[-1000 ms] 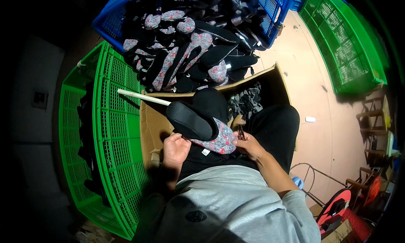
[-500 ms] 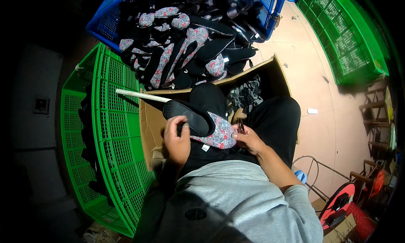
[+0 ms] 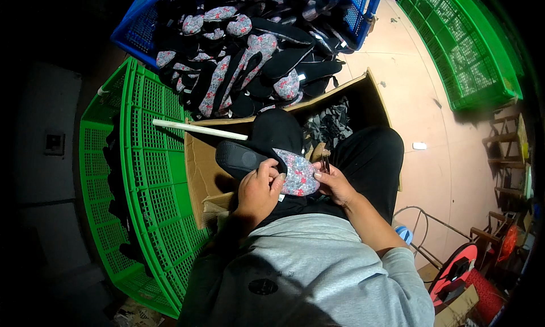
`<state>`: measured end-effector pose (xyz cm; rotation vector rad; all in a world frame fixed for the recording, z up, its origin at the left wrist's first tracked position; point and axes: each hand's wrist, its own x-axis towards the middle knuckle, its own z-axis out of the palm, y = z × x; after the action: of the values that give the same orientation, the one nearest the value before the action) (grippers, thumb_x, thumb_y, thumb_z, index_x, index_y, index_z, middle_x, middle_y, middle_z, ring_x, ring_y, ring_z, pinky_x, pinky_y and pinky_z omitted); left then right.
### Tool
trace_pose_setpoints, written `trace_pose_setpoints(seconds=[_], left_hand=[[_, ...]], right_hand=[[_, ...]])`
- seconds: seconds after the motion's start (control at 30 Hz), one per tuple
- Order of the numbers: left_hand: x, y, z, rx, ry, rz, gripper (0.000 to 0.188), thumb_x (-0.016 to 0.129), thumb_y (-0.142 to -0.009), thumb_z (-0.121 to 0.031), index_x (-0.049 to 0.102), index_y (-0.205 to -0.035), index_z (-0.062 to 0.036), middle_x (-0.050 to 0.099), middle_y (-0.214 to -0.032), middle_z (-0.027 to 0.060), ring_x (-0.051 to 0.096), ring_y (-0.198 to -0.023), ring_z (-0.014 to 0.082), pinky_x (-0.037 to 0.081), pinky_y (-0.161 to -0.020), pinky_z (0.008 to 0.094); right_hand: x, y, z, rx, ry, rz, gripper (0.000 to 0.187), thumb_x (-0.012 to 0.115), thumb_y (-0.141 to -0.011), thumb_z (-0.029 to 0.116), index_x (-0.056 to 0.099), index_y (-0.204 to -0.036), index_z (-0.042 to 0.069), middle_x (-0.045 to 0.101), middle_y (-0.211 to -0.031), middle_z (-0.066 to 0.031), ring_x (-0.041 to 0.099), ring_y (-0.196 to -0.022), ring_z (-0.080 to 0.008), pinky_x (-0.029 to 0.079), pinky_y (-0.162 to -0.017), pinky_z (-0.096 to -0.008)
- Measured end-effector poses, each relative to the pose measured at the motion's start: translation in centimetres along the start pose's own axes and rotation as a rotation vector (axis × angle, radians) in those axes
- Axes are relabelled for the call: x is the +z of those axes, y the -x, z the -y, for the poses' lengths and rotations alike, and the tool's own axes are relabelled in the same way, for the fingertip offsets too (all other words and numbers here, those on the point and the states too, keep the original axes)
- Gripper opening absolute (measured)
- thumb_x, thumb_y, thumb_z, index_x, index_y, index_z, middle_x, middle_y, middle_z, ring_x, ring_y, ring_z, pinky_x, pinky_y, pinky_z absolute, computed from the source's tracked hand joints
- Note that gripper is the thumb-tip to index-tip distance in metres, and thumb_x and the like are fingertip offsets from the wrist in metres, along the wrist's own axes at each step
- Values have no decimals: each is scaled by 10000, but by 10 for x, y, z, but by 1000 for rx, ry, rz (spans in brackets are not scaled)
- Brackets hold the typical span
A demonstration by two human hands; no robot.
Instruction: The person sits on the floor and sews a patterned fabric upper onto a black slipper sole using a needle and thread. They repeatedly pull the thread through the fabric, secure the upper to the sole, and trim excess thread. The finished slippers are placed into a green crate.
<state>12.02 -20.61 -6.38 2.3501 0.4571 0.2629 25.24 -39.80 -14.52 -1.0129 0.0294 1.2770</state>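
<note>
Across my lap lies a slipper (image 3: 301, 175) with a grey, red-flowered fabric upper and a black ridged sole (image 3: 238, 157). My left hand (image 3: 260, 192) grips its middle, thumb and fingers closed at the edge of the flowered part. My right hand (image 3: 336, 186) pinches the rounded flowered end. A small dark metal tool (image 3: 325, 164), seemingly thread snips, stands up out of the right hand; its blades are partly hidden by the fingers. A small white tag (image 3: 281, 197) peeks out below the slipper.
A cardboard box (image 3: 198, 173) with dark scraps (image 3: 330, 125) surrounds my knees, a white rod (image 3: 198, 129) lying across it. Beyond is a blue crate (image 3: 139, 34) heaped with similar slippers. Green crates (image 3: 162, 179) stand left and far right (image 3: 462, 60). A red-seated stool (image 3: 454, 276) is lower right.
My left hand has moved right from the sole to the slipper's flowered middle and closed there. The slipper has turned slightly, showing more of its fabric. The right hand keeps its hold.
</note>
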Motion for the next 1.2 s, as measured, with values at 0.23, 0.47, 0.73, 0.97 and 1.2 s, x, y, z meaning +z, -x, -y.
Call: trace_pose_setpoints(seconds=[0.23, 0.47, 0.73, 0.97, 1.2], left_hand=[[11, 6, 4, -271, 244, 7, 245, 693, -898, -153, 563, -1024, 12, 681, -738, 112, 661, -638, 164, 511, -597, 319], [15, 7, 2, -609, 1119, 163, 171, 614, -956, -67, 625, -1066, 64, 686, -1020, 56, 613, -851, 95, 491, -781, 239], [13, 18, -3, -608, 1240, 281, 262, 583, -983, -102, 630, -1181, 62, 661, -1149, 72, 599, -1037, 136, 445, -969, 286], [-10, 16, -10, -361, 365, 505, 260, 637, -951, -221, 672, -998, 33, 696, -891, 136, 651, -830, 226, 495, -748, 355], [-41, 18, -34, 297, -176, 424, 202, 722, -831, -211, 685, -884, -20, 670, -783, 154, 654, -733, 323, 509, -677, 422]], right_hand=[[-2, 0, 0, -28, 1, 36, 409, 759, -842, 265, 574, -1187, 148, 605, -917, 52, 526, -695, -46, 360, -540, -182], [-9, -1, -4, -81, -16, 57, 401, 791, -812, 266, 608, -1136, 119, 622, -934, 39, 555, -745, -60, 407, -594, -193], [-11, -6, -4, -238, -39, 114, 292, 802, -792, 237, 663, -993, 77, 613, -1031, -17, 586, -892, -109, 464, -732, -232], [-13, -6, -7, -250, 85, 145, 306, 790, -804, 190, 643, -1034, 51, 601, -1072, -28, 580, -971, -126, 465, -854, -267], [-10, -4, -10, -381, 246, 217, 327, 765, -817, 35, 615, -1106, 12, 600, -1079, -28, 566, -993, -102, 458, -908, -273]])
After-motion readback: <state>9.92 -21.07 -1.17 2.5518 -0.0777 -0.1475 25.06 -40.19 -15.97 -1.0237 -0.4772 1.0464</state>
